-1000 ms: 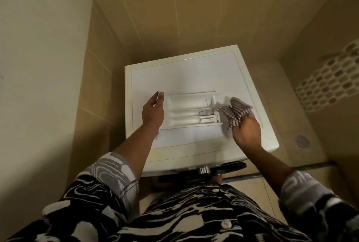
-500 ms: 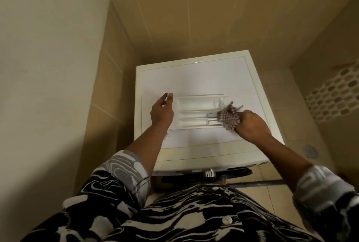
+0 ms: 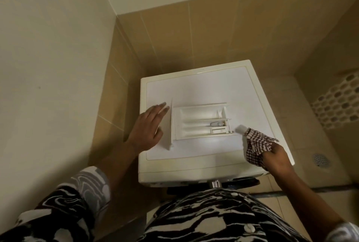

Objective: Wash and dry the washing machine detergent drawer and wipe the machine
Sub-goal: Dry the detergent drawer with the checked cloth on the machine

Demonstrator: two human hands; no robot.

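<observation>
The white detergent drawer (image 3: 196,122) lies flat on top of the white washing machine (image 3: 204,88), its compartments facing up and its front panel to the left. My left hand (image 3: 148,128) rests with straight fingers on the machine top just left of the drawer's front panel, apart from it. My right hand (image 3: 276,157) grips a bunched red-and-white checked cloth (image 3: 256,145) at the machine's right front corner, a short way right of the drawer's end and not touching it.
The machine stands in a tiled corner, with a plain wall (image 3: 48,67) close on the left and tan tiles behind. A floor drain (image 3: 321,159) lies to the right on the tiled floor. A dark door edge (image 3: 244,181) shows below the machine's front.
My right hand has pulled the cloth back off the drawer's right end toward the front right corner. My left hand has let go of the drawer's left end and flattened beside it.
</observation>
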